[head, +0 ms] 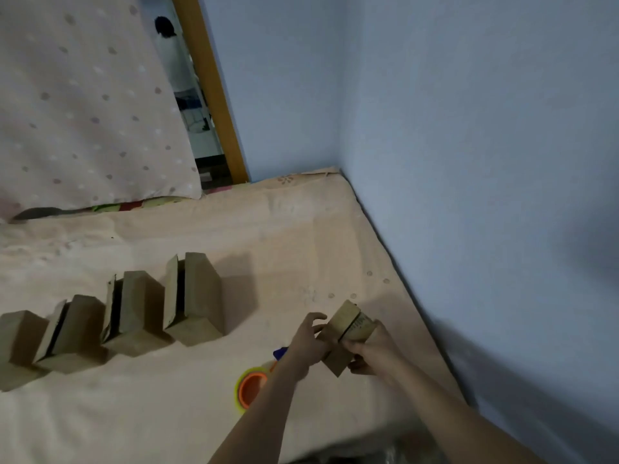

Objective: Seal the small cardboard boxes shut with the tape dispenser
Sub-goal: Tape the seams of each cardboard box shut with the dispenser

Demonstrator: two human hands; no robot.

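Observation:
A small cardboard box (348, 326) is held just above the bed at the lower right, tilted, with a dark seam across its top. My left hand (306, 339) grips its left side with curled fingers. My right hand (371, 353) holds its right and lower side. The tape dispenser (251, 388), with an orange core, a yellow-green roll and a blue part, lies on the sheet under my left forearm, partly hidden. Several more small cardboard boxes stand in a row to the left, the nearest (194, 296) with its flap ajar.
The boxes stand on a beige bed sheet (301, 236). A blue wall (469, 162) runs along the bed's right edge. A spotted pillow or cover (83, 102) leans at the back left, beside a wooden door frame (214, 92).

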